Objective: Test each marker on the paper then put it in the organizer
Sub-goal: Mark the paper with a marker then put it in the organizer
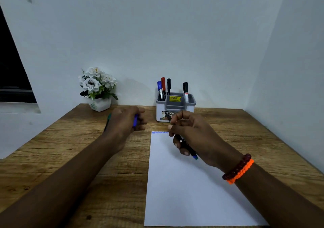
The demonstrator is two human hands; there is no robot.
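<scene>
The left hand clenches a blue cap over the worktop. On the paper, right-hand fingers grasp a dark marker near a blue zigzag. Recap squarely, then stand it in the organizer behind.

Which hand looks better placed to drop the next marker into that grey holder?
The right hand, probably. It holds a dark marker over the top of the paper, just in front of the organizer. The left hand sits further left, its grip on something blue.
</scene>
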